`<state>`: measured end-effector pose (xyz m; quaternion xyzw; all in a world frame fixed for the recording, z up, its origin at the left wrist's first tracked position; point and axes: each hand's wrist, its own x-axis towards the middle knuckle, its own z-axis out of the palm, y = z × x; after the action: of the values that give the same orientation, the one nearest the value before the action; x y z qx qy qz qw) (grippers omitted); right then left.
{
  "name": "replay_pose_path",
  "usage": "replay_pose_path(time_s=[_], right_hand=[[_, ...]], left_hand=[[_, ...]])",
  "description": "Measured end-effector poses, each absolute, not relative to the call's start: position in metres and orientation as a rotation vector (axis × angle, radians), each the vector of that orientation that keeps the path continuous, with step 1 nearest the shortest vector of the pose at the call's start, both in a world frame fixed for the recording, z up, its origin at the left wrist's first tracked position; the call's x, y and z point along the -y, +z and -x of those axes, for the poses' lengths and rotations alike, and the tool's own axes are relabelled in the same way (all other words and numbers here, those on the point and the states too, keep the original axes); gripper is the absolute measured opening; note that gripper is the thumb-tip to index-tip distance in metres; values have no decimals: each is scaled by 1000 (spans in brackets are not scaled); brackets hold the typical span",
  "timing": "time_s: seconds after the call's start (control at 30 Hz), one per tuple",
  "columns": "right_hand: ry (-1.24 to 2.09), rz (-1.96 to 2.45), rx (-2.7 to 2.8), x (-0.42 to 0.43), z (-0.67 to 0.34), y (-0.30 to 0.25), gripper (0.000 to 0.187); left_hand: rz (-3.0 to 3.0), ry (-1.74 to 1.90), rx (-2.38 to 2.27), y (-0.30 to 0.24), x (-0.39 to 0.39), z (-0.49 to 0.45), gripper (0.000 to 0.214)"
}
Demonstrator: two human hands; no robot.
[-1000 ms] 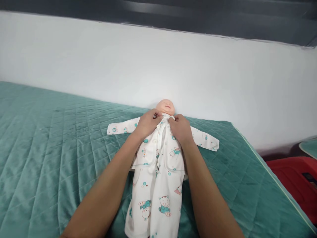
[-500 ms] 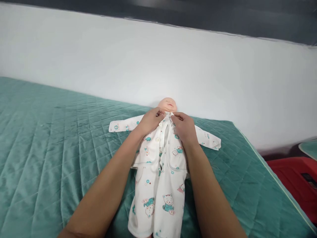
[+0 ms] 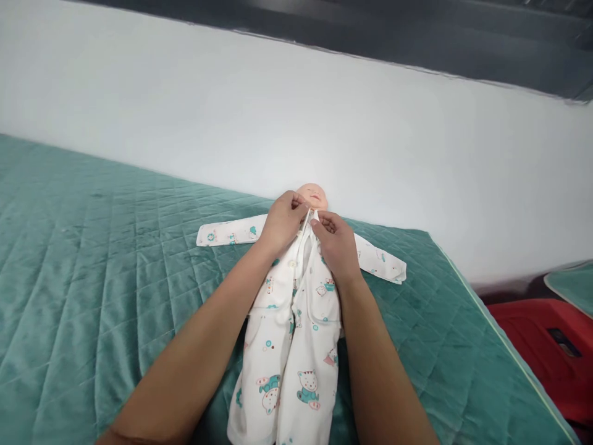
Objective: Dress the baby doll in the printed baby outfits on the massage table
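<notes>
A baby doll (image 3: 312,193) lies on its back, its head toward the wall, dressed in a white printed jacket (image 3: 273,290) and matching printed trousers (image 3: 301,377). Both sleeves stretch out to the sides. The jacket's front edges part down the chest, and a button shows on the left one. My left hand (image 3: 286,219) pinches the left front edge close under the doll's chin. On the other side of the gap, my right hand (image 3: 334,241) pinches the right edge near the collar. The fingertips hide the topmost fastening.
Green quilted cloth (image 3: 102,278) covers the surface under the doll. Behind it rises a white wall (image 3: 231,111) with a dark band (image 3: 370,31) above. A red plastic object (image 3: 532,334) stands beyond the right edge.
Both hands have lifted the jacket's collar edges slightly and drawn them closer together. The view has shifted and tilted a little.
</notes>
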<state>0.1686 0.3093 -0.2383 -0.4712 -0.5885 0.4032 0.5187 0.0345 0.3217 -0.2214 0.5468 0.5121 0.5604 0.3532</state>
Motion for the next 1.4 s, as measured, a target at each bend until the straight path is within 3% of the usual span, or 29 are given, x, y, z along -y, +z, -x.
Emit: replay_pose_path(time_s=[0.53, 0.8, 1.23, 1.4], right_hand=[[1015, 997, 1487, -312, -171, -239, 32], [1102, 1086, 1533, -313, -175, -236, 41], [1086, 1141, 1619, -313, -177, -234, 39], [1098, 1150, 1617, -311, -176, -233, 44]], left_hand=[[-1209, 1383, -1111, -224, -316, -31, 4], [-1196, 1342, -1105, -225, -313, -27, 4], [-1363, 1275, -1187, -226, -311, -27, 22], [-1355, 1266, -1196, -224, -311, -28, 20]])
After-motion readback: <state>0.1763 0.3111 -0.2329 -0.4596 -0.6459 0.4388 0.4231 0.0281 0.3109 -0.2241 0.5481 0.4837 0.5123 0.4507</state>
